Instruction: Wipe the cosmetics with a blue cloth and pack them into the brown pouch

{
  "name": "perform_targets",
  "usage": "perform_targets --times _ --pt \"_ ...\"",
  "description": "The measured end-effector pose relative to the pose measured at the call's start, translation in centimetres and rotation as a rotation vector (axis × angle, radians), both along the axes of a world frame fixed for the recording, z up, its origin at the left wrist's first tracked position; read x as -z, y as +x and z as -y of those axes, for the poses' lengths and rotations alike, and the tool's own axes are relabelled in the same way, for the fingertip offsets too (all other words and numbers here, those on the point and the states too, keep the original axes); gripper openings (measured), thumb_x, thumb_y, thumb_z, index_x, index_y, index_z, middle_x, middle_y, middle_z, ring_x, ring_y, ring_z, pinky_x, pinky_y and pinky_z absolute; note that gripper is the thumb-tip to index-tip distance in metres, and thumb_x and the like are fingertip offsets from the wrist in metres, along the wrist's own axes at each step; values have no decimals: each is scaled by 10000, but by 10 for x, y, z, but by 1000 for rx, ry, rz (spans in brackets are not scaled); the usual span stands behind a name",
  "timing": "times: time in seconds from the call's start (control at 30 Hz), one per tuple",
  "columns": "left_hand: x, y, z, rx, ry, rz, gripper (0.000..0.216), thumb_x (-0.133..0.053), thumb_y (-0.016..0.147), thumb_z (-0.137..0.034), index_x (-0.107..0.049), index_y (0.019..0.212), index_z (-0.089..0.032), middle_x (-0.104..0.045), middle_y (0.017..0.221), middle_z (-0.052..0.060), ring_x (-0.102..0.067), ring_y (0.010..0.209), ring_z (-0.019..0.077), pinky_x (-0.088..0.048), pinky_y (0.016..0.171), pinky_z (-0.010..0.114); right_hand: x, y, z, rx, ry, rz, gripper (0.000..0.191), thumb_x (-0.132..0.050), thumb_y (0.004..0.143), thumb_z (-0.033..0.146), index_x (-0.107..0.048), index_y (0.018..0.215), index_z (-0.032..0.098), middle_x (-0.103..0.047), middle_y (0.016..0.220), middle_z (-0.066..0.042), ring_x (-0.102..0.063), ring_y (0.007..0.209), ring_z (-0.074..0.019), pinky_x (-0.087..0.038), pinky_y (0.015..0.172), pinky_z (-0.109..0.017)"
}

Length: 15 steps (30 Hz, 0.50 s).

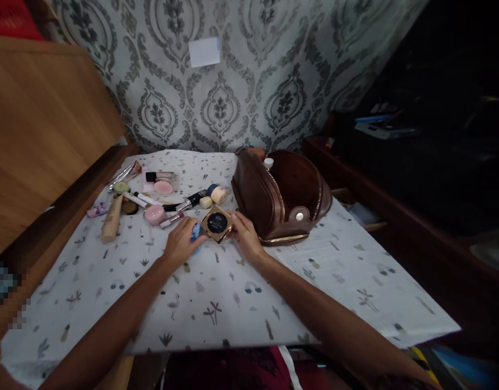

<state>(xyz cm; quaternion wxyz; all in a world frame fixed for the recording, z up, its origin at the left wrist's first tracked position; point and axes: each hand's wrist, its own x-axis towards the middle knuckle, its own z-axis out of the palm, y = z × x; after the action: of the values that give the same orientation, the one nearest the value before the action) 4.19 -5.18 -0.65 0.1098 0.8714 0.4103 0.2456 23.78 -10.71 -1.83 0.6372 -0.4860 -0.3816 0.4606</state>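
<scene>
Right hand [247, 237]: our fingers grasp a square gold compact [217, 222] | left hand [181, 241]: our fingers pinch blue cloth [196, 232] | brown bag [254, 197]: open, beside our right hand

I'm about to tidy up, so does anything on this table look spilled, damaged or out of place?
Nothing looks spilled or broken that I can see. The cosmetics lie jumbled left of the wide-open brown bag, untidy rather than odd, and the held square gold case looks intact.
</scene>
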Motion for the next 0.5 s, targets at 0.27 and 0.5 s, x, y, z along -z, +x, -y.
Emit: perform_targets --times 0.27,0.5 --pt "-7 -10 -8 133 -91 7 428 -638 861 -391 -552 1225 -183 -610 1100 71 -587 1065 249 -478 925 370 -1 -2 2 -40 -30 -42 472 -659 767 546 -597 1100 217 -645 853 -17 -583 685 -154 -511 565 -269" --pt "-26 -31 -18 424 -204 -215 538 -702 747 -336 -541 1245 -208 -533 1232 95 -520 1158 282 -451 1015 409 3 0 1 -75 -47 57 497 -625 814 546 -558 1187 224 -665 854 -16 -618 669 -164 -532 594 -298"
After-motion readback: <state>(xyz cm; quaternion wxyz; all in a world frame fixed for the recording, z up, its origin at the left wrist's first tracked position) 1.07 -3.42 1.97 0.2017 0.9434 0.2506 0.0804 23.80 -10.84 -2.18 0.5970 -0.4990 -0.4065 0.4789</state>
